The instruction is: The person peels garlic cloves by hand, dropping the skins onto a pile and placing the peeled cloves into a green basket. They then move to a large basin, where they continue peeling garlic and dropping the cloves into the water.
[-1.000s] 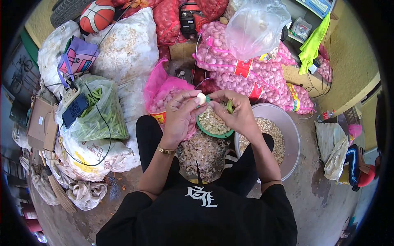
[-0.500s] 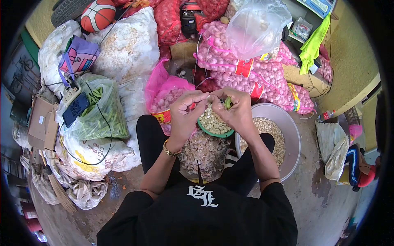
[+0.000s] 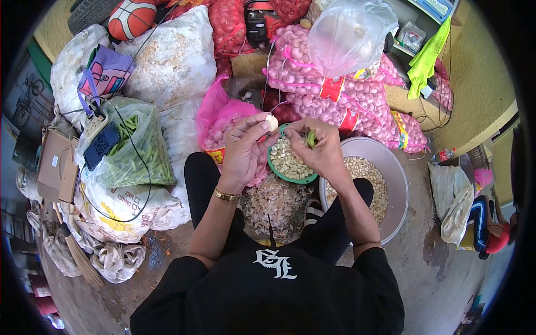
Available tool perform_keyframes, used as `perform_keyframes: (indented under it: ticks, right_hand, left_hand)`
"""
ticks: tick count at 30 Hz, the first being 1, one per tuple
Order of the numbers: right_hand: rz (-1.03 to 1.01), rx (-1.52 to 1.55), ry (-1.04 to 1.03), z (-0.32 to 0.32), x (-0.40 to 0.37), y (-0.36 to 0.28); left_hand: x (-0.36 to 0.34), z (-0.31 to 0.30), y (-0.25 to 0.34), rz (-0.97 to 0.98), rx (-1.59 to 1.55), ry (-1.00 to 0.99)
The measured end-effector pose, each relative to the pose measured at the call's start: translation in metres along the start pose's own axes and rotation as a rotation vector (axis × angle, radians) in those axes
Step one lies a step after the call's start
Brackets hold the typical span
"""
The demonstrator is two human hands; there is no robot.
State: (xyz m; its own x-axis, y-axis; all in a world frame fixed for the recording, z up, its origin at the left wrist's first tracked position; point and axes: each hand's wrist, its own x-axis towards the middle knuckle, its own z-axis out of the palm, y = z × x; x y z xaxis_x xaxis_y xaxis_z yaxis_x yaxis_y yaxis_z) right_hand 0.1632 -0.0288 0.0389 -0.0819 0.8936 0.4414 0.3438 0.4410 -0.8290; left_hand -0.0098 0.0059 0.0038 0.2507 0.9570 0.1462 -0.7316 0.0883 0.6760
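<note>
A pale garlic clove (image 3: 271, 123) is pinched between the fingertips of my left hand (image 3: 245, 148). My right hand (image 3: 320, 149) is closed just to the right, with a green and yellow item (image 3: 311, 138) showing at its curled fingers; what exactly it is, I cannot make out. Below and between the hands sits a green basket (image 3: 303, 181) of peeled cloves. Beside it, a large grey-white basin (image 3: 399, 181) contains more pale cloves. Loose peelings (image 3: 273, 206) lie in a heap between my legs.
Pink net sacks of garlic (image 3: 335, 106) are stacked ahead. At left are a plastic bag of green pods (image 3: 139, 145), a phone (image 3: 102, 146), white sacks (image 3: 167, 61) and a broom (image 3: 78, 254). Another person (image 3: 494, 231) is at the far right edge.
My left hand has moved apart from my right and turned, bringing the clove into clear view. More of the green basket now shows. My right hand has barely moved.
</note>
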Motion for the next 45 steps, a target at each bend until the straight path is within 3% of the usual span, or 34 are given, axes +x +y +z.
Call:
perform_keyframes:
  ticks: [5, 7, 9, 12, 19, 22, 24, 25, 27, 36, 41, 45]
  right_hand:
    - [-0.193, 0.015, 0.115, 0.004, 0.009, -0.002]
    - [-0.171, -0.008, 0.114, 0.003, 0.01, -0.005]
    - [-0.147, -0.03, 0.112, 0.003, 0.009, -0.006]
    - [-0.109, -0.052, 0.109, 0.003, 0.008, -0.008]
    - [-0.134, -0.142, 0.147, 0.004, 0.011, -0.008]
    - [-0.134, -0.065, 0.143, 0.005, 0.011, -0.006]
    - [-0.115, -0.006, 0.135, 0.005, 0.01, -0.005]
    - [-0.093, -0.005, 0.117, 0.004, 0.009, -0.002]
    - [-0.07, -0.002, 0.1, 0.002, 0.007, 0.002]
    - [-0.01, 0.044, 0.066, 0.001, -0.009, 0.001]
    - [-0.063, -0.139, -0.198, -0.003, -0.021, 0.009]
    - [0.042, -0.092, -0.182, -0.009, -0.02, 0.0]
  left_hand:
    - [-0.006, 0.013, -0.004, 0.11, 0.169, -0.004]
    - [-0.005, 0.013, -0.005, 0.162, 0.254, -0.009]
    - [-0.003, 0.009, -0.006, 0.427, 0.66, -0.034]
    - [-0.005, 0.013, -0.005, 0.583, 0.804, -0.031]
    - [-0.007, 0.019, -0.002, 0.627, 0.922, -0.057]
    - [-0.005, 0.014, -0.006, 0.598, 0.86, -0.067]
    - [-0.005, 0.014, -0.009, 0.324, 0.47, -0.045]
    - [-0.006, 0.014, -0.009, 0.325, 0.47, -0.045]
    - [-0.006, 0.012, -0.008, 0.118, 0.304, -0.029]
    - [-0.001, 0.001, -0.006, 0.044, 0.057, 0.014]
    - [0.003, -0.003, -0.002, 0.026, 0.036, 0.033]
    - [0.001, -0.002, -0.001, -0.02, -0.005, 0.029]
